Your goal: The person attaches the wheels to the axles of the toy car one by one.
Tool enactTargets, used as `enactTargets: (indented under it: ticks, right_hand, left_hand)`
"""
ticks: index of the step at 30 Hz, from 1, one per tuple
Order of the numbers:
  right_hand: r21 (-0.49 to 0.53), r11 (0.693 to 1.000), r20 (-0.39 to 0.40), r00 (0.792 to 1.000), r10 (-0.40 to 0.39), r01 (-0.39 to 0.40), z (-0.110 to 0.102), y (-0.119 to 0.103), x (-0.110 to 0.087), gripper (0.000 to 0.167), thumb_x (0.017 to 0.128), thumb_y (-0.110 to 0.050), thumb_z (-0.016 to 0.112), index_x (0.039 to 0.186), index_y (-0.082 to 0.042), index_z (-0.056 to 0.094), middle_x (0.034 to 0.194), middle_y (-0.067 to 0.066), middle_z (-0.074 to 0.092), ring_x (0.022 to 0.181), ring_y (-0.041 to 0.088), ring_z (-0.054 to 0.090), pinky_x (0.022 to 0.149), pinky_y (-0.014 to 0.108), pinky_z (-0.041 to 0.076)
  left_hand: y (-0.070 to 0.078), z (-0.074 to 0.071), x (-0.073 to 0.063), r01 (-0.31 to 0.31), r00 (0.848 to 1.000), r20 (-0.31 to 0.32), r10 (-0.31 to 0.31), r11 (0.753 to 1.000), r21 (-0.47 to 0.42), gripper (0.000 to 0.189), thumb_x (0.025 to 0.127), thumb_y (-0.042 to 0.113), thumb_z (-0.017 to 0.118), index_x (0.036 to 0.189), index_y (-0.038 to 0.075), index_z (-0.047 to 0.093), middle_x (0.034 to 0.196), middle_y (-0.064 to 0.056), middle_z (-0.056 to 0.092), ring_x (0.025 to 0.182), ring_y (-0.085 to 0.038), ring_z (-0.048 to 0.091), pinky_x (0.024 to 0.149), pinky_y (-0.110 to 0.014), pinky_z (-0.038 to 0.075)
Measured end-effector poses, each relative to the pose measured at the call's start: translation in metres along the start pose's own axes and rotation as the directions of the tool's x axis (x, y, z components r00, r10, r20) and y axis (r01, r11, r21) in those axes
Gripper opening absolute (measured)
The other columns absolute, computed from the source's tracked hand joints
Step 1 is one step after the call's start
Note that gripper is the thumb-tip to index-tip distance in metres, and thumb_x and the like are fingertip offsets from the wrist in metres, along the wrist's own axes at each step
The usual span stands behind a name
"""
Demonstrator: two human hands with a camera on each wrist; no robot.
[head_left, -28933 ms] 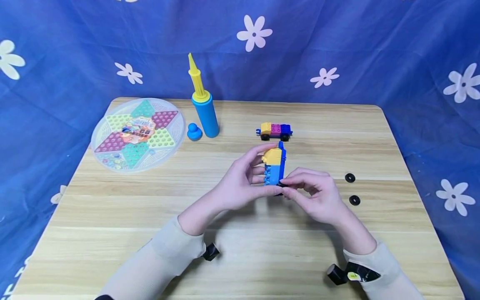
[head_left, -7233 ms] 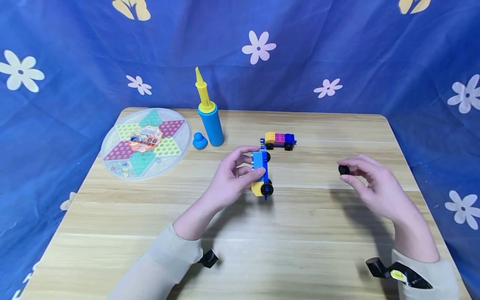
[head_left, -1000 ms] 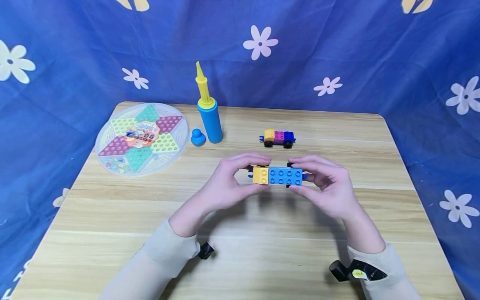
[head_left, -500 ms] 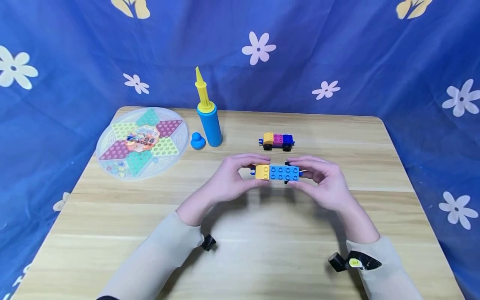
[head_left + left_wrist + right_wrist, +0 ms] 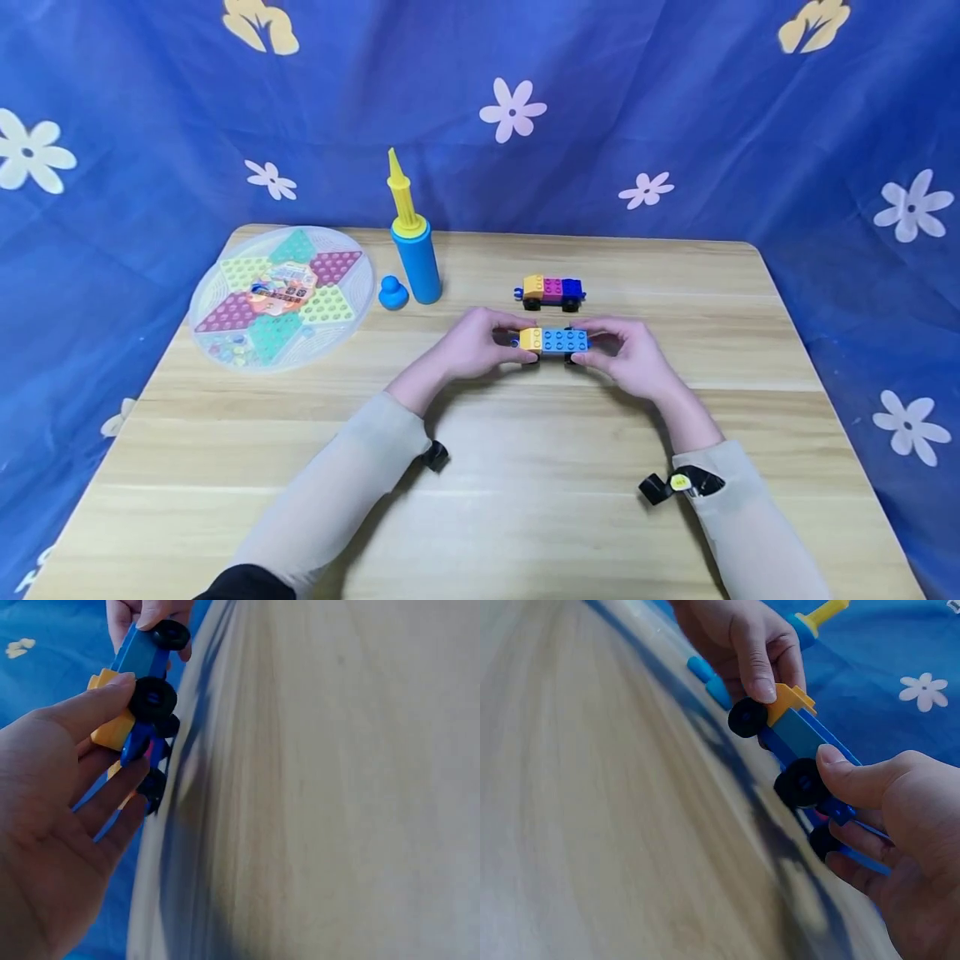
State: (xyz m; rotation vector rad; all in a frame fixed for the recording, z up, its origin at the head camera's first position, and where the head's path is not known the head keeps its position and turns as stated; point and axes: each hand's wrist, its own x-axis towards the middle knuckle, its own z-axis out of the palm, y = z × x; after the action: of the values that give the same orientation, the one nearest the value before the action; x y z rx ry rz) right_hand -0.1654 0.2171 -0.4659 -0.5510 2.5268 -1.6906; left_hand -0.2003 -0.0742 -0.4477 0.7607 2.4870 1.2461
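Between both hands is a toy car [image 5: 558, 341] built of a yellow brick and a light-blue studded brick on a dark-blue wheeled base. My left hand [image 5: 478, 343] pinches its yellow end between thumb and fingers. At the blue end, my right hand [image 5: 628, 357] grips it the same way. Black wheels [image 5: 153, 699] show low on its side in the left wrist view. The right wrist view shows the car's blue side [image 5: 804, 739] close over the table. Just behind stands a second toy car [image 5: 552, 291] in yellow, pink and dark blue.
A round Chinese checkers board [image 5: 281, 358] lies at the back left. Beside it stand a blue hand pump [image 5: 417, 262] with a yellow nozzle and a small blue knobbed piece [image 5: 393, 293]. A blue flowered cloth [image 5: 585, 125] hangs behind the wooden table [image 5: 510, 517].
Both hands have carried the held car forward and lower, nearer to the second car. Earlier the right hand took the loose black wheels from the table, and they are now on the held car.
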Motion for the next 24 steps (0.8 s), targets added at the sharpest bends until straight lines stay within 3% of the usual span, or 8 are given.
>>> enactTargets:
  ticks: [5, 12, 24]
  right_hand:
    - [-0.036, 0.998, 0.012, 0.999, 0.045, -0.045, 0.003, 0.012, 0.001, 0.041, 0.087, -0.008, 0.089, 0.126, -0.007, 0.076, 0.125, 0.009, 0.074, 0.114, 0.028, 0.070, 0.103, 0.049, 0.054]
    - [-0.083, 0.995, 0.012, 0.998, 0.062, -0.060, 0.005, 0.019, 0.006, 0.039, 0.090, -0.013, 0.088, 0.126, -0.009, 0.077, 0.126, 0.007, 0.074, 0.116, 0.027, 0.068, 0.103, 0.049, 0.053]
    - [-0.082, 0.993, 0.006, 0.996, 0.091, -0.090, 0.003, 0.021, 0.009, 0.039, 0.091, -0.013, 0.086, 0.128, -0.007, 0.076, 0.127, 0.008, 0.073, 0.116, 0.026, 0.067, 0.103, 0.047, 0.053]
  left_hand:
    - [-0.007, 0.003, 0.005, 0.020, 0.999, 0.040, -0.021, 0.999, 0.029, 0.048, 0.088, 0.035, 0.090, 0.131, 0.016, 0.077, 0.118, 0.005, 0.076, 0.099, -0.011, 0.066, 0.088, -0.032, 0.054]
    - [-0.013, 0.005, 0.008, 0.045, 0.999, 0.015, -0.045, 0.999, 0.021, 0.046, 0.089, 0.035, 0.089, 0.130, 0.015, 0.077, 0.119, 0.005, 0.075, 0.107, -0.010, 0.066, 0.095, -0.034, 0.054]
    - [-0.016, 0.006, 0.010, 0.032, 0.999, 0.004, -0.032, 0.999, 0.015, 0.045, 0.092, 0.035, 0.086, 0.132, 0.016, 0.075, 0.125, 0.005, 0.073, 0.114, -0.011, 0.064, 0.103, -0.035, 0.051]
